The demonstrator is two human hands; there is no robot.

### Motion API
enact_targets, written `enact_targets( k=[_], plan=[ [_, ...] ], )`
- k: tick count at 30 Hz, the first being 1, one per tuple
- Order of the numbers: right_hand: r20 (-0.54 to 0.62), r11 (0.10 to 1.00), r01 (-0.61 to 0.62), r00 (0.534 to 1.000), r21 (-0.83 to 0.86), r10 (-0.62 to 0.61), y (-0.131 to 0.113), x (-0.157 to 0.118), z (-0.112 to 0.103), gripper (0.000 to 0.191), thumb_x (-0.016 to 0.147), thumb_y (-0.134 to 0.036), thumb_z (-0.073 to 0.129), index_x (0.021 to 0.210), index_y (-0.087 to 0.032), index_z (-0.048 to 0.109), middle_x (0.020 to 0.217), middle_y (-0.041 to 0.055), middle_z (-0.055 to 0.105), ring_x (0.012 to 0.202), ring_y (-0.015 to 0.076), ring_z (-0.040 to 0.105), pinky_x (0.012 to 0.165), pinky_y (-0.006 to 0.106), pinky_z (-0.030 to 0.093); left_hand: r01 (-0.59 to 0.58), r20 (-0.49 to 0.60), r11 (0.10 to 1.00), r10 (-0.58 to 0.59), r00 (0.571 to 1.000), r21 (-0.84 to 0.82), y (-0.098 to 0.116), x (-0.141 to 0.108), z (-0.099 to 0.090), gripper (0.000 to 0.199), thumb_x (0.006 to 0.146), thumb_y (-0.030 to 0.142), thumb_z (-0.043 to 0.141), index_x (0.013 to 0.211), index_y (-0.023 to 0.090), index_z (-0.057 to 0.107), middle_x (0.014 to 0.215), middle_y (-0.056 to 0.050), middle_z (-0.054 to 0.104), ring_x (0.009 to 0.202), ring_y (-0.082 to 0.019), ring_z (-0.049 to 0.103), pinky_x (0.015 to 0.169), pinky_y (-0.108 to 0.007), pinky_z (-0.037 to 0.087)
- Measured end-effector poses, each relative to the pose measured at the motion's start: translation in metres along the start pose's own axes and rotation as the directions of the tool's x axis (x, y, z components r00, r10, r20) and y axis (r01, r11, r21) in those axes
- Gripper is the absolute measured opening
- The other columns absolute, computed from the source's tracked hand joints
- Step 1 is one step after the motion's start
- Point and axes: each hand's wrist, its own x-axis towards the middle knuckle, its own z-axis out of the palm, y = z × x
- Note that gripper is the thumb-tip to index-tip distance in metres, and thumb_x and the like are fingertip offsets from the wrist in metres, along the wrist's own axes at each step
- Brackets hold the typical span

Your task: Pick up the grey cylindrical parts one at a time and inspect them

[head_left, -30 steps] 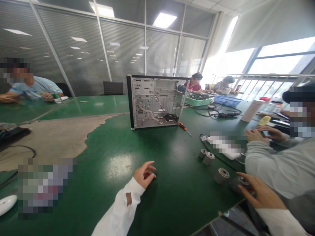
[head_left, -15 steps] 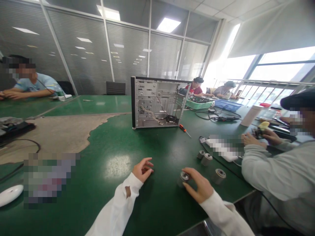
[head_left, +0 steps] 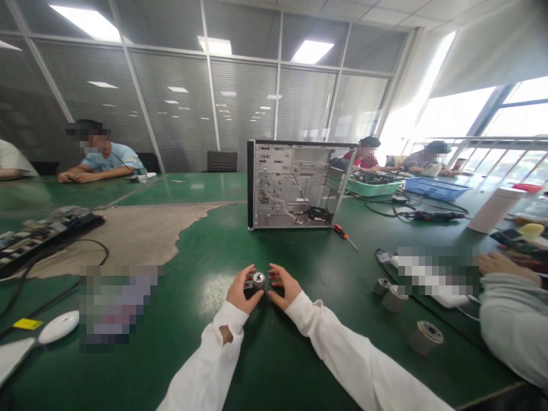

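A small grey metal cylinder (head_left: 258, 281) with a hole in its top stands upright on the green table between my hands. My left hand (head_left: 242, 291) is curled round its left side, with fingers and thumb against it. To the right of it, my right hand (head_left: 285, 288) is open, thumb and fingers apart, holding nothing. Further right stand three more metal cylinders: a small one (head_left: 381, 286), a middle one (head_left: 394, 298) and a larger one (head_left: 425, 337).
An opened computer case (head_left: 295, 185) stands ahead, with an orange-handled screwdriver (head_left: 345, 236) beside it. A white power strip (head_left: 432, 278) and a co-worker's sleeve (head_left: 509, 319) are at right. A white mouse-shaped object (head_left: 59, 326) lies at left.
The cylinder in my right hand's fingers has moved left to my left hand, and my right hand has let go. The view has turned slightly left.
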Motion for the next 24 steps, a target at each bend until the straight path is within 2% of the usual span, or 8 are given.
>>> enact_targets(
  k=[6,8,12,17,20,22,24],
  plan=[
    [-0.063,0.984,-0.110,0.991,0.140,0.120,0.018,0.004,-0.007,0.060,0.061,-0.010,0.050,0.114,-0.023,0.025,0.093,0.0045,0.050,0.078,0.0133,0.055,0.065,0.030,0.050,0.029,-0.026,0.986,-0.025,0.999,0.162,0.004,0.001,-0.002,0.061,0.056,0.017,0.060,0.112,0.021,0.038,0.088,-0.003,0.060,0.078,-0.017,0.057,0.076,-0.034,0.043],
    [-0.055,0.981,-0.128,0.989,0.146,0.137,0.019,0.005,-0.007,0.060,0.061,-0.010,0.050,0.114,-0.023,0.026,0.092,0.0040,0.051,0.078,0.0133,0.055,0.065,0.030,0.050,-0.013,-0.031,0.979,0.019,0.999,0.204,0.011,0.001,-0.003,0.062,0.055,0.017,0.062,0.112,0.023,0.039,0.088,-0.002,0.060,0.079,-0.018,0.057,0.077,-0.034,0.042],
    [-0.044,0.988,-0.109,0.992,0.113,0.115,0.015,0.003,-0.008,0.059,0.060,-0.008,0.051,0.112,-0.023,0.029,0.092,0.0036,0.052,0.078,0.0135,0.055,0.068,0.030,0.050,-0.148,0.000,0.957,0.152,0.988,0.249,0.023,-0.001,-0.004,0.046,0.061,0.021,0.060,0.105,0.021,0.048,0.092,-0.005,0.061,0.089,-0.021,0.054,0.083,-0.034,0.037],
    [-0.064,0.992,-0.090,0.993,0.083,0.095,0.008,0.002,-0.009,0.057,0.058,-0.007,0.051,0.110,-0.022,0.033,0.090,0.0035,0.053,0.076,0.0131,0.055,0.069,0.030,0.049,-0.198,-0.033,0.957,0.209,0.977,0.210,0.034,-0.003,-0.001,0.037,0.061,0.020,0.060,0.098,0.021,0.054,0.093,-0.007,0.062,0.092,-0.023,0.053,0.086,-0.035,0.035],
    [-0.057,0.992,-0.091,0.994,0.084,0.096,0.008,0.003,-0.009,0.055,0.059,-0.008,0.051,0.109,-0.022,0.034,0.089,0.0030,0.053,0.075,0.0128,0.055,0.068,0.030,0.049,-0.139,-0.140,0.980,0.159,0.977,0.144,0.036,-0.004,0.003,0.041,0.057,0.021,0.063,0.097,0.022,0.053,0.092,-0.006,0.062,0.093,-0.023,0.052,0.089,-0.036,0.033],
    [-0.053,0.992,-0.094,0.994,0.081,0.098,0.009,0.003,-0.009,0.054,0.059,-0.009,0.051,0.109,-0.021,0.035,0.089,0.0029,0.053,0.074,0.0128,0.055,0.068,0.030,0.049,-0.057,-0.209,0.996,0.070,0.975,0.068,0.035,-0.004,0.006,0.051,0.054,0.022,0.066,0.102,0.022,0.048,0.091,-0.005,0.062,0.089,-0.021,0.054,0.088,-0.036,0.035],
    [-0.055,0.993,-0.095,0.993,0.075,0.100,0.009,0.003,-0.009,0.054,0.059,-0.008,0.051,0.109,-0.021,0.035,0.089,0.0028,0.054,0.074,0.0128,0.055,0.068,0.030,0.049,0.043,-0.199,0.995,-0.061,0.978,-0.094,0.031,-0.004,0.008,0.059,0.053,0.024,0.067,0.106,0.020,0.042,0.087,-0.004,0.061,0.081,-0.019,0.058,0.083,-0.035,0.040]
  ],
)
